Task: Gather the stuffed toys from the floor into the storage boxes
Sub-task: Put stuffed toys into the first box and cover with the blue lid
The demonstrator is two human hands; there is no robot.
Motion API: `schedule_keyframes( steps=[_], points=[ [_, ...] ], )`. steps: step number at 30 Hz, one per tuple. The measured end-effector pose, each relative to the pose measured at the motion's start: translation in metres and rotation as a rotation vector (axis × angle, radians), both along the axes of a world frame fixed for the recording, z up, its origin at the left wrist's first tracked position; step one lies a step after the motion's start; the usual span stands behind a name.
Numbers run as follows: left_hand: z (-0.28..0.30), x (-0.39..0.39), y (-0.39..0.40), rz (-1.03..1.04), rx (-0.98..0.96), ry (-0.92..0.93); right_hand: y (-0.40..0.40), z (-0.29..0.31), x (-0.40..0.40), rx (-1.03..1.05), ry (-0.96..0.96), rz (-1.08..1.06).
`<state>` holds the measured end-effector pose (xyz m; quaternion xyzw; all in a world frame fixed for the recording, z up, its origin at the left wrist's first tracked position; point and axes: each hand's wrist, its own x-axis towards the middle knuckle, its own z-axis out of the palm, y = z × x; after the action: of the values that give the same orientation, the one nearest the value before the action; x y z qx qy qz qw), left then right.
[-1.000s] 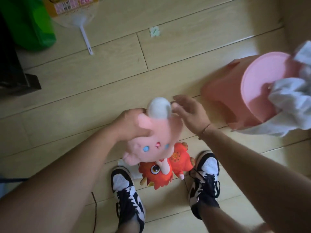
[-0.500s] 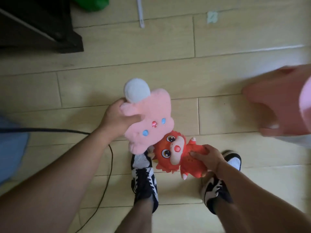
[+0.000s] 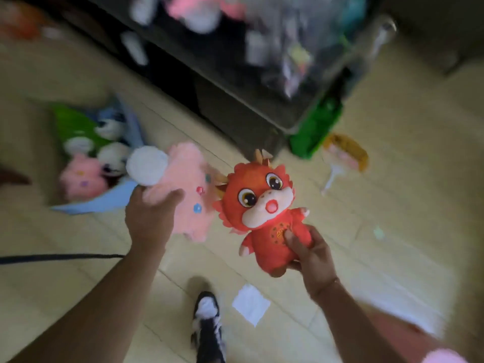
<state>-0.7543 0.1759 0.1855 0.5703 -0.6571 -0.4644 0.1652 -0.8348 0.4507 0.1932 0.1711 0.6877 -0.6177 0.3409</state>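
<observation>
Hands gripping plushies, blue box blurred

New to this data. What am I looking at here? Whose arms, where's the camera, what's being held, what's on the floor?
There is no robot: a person wears one wide-angle camera on the head, looking down at their own arms and hands.

The left hand grips a soft pink plush toy with a white pompom. The right hand holds a red plush dragon with big eyes by its body, thumb on its belly. Both toys are off the floor.

Below is a pale wood-plank floor. On it, to the left, sits a light blue storage box that already holds several stuffed toys, one of them pink. A white square of paper lies near the person's black-and-white shoe. A hand fan lies further off, beside a dark cabinet. The picture is blurred by motion, so finer detail is unclear.
</observation>
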Motion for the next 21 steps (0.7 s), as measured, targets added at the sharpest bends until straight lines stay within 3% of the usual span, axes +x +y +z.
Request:
schedule_keyframes(
  steps=[7, 11, 16, 21],
  points=[
    [0.099, 0.100, -0.151, 0.456, -0.072, 0.120, -0.212, 0.087, 0.017, -0.031, -0.001, 0.260],
    [0.117, 0.135, -0.218, 0.645, -0.068, 0.132, -0.303, 0.105, 0.028, 0.014, -0.032, 0.312],
    [0.110, 0.143, -0.280, 0.635, -0.021, 0.121, -0.388, 0.093, 0.020, 0.073, -0.064, 0.280],
    [0.087, 0.124, -0.353, 0.419, 0.092, 0.109, -0.470, 0.045, -0.008, 0.135, -0.155, 0.244]
  ],
)
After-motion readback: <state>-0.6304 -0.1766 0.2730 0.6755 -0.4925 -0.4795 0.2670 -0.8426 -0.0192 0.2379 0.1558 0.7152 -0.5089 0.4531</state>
